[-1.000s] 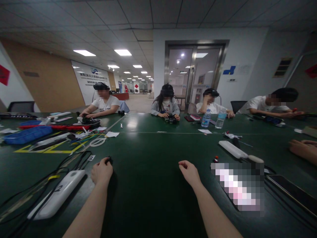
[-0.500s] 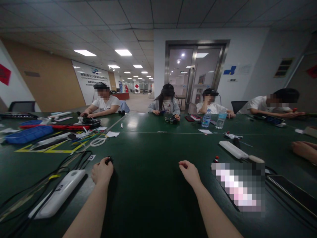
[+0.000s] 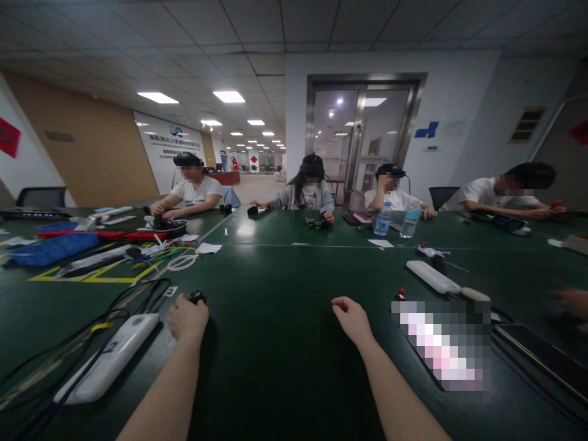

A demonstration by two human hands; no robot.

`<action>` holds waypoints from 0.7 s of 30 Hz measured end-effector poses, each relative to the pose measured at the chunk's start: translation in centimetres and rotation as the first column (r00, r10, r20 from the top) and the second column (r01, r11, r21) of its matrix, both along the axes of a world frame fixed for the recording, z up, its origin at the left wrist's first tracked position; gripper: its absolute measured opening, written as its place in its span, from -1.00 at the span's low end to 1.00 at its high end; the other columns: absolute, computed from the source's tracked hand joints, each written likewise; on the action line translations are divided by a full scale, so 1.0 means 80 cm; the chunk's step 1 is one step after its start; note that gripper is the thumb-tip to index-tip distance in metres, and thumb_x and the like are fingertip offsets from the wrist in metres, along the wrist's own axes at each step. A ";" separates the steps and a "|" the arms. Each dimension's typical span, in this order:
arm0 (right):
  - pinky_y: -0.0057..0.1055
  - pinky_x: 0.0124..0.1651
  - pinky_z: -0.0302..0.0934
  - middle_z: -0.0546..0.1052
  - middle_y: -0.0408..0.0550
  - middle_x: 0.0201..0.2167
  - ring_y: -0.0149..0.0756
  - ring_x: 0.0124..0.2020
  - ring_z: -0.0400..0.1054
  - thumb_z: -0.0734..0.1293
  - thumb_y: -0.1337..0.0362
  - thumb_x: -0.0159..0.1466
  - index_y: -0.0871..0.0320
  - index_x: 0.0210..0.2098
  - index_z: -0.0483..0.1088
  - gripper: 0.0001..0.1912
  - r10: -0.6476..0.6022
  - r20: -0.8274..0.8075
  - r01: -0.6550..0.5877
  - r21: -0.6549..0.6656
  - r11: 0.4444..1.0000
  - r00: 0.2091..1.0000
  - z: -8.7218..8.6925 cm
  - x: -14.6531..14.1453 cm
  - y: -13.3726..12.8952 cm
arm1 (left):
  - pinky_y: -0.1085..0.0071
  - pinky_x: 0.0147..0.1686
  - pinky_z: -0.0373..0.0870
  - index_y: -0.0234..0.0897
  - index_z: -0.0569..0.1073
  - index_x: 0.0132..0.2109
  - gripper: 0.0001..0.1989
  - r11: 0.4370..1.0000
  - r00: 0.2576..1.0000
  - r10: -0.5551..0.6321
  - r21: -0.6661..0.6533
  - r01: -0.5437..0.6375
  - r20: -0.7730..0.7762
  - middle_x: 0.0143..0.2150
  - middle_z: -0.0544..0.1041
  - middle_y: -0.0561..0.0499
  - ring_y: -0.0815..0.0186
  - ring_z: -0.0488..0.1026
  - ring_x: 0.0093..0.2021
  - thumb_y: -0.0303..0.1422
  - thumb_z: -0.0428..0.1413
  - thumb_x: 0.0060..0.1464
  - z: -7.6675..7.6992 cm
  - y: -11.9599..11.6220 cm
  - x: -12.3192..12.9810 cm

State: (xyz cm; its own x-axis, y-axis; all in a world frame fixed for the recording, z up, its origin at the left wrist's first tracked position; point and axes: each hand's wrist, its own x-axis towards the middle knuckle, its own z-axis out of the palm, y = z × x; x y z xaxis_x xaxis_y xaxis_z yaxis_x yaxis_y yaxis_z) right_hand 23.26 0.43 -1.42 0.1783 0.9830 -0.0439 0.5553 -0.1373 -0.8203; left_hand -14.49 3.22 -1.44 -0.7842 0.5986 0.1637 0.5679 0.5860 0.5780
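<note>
Left hand: my left hand curls closed, fingertips gripping a small black piece, near the smooth oblong white power strip.
Right hand: my right hand hangs loosely curled, holding nothing, well right of the power strip, above the matte dark green table.

Table: dark green, one thin pale seam.
Basket: blue lattice, left of frame.
Floor-plan tape: yellow outline on the table, left.
Power strip: white, dark "2", lower left.
Wall panel: tan, upper left.
</note>
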 end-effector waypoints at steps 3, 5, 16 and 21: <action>-0.33 -0.09 0.27 0.50 -0.07 -0.14 -0.23 -0.10 0.37 0.24 0.30 0.17 0.10 -0.16 0.42 -0.75 -0.011 -0.006 0.011 -0.001 1.000 1.000 0.001 -0.001 -0.001 | 0.13 -0.04 0.23 -0.51 0.27 0.13 -0.46 0.999 0.999 0.029 -0.020 -0.030 -0.019 0.06 0.31 -0.42 -0.10 0.24 0.09 -0.27 -0.02 0.05 -0.001 0.000 -0.002; -0.31 -0.09 0.26 0.50 -0.08 -0.15 -0.22 -0.10 0.37 0.24 0.30 0.16 0.10 -0.18 0.43 -0.76 -0.010 -0.015 0.011 0.017 1.000 1.000 0.000 -0.002 -0.001 | 0.14 -0.04 0.24 -0.49 0.33 0.09 -0.49 0.998 0.999 0.017 -0.061 -0.019 -0.033 0.05 0.32 -0.40 -0.10 0.26 0.08 -0.25 -0.01 0.04 0.000 0.001 -0.005; -0.31 -0.12 0.27 0.51 -0.09 -0.20 -0.22 -0.13 0.38 0.25 0.32 0.16 0.07 -0.22 0.43 -0.79 0.015 -0.056 -0.011 0.068 0.998 0.998 -0.002 -0.011 -0.001 | 0.31 0.08 0.20 -0.25 0.30 0.15 -0.51 0.427 0.426 -0.904 -0.003 0.904 0.038 0.09 0.39 -0.09 0.20 0.31 0.09 -0.34 0.05 0.03 -0.006 -0.022 0.138; -0.35 -0.12 0.24 0.50 -0.09 -0.27 -0.29 -0.22 0.39 0.25 0.28 0.18 0.13 -0.18 0.42 -0.77 0.199 -0.055 -0.192 0.114 0.975 0.978 0.008 -0.021 -0.009 | 0.23 0.14 0.14 -0.14 0.29 0.15 -0.48 0.096 0.086 -0.983 0.058 0.994 0.165 0.08 0.40 -0.02 0.20 0.27 0.11 -0.35 0.11 -0.01 -0.001 -0.050 0.180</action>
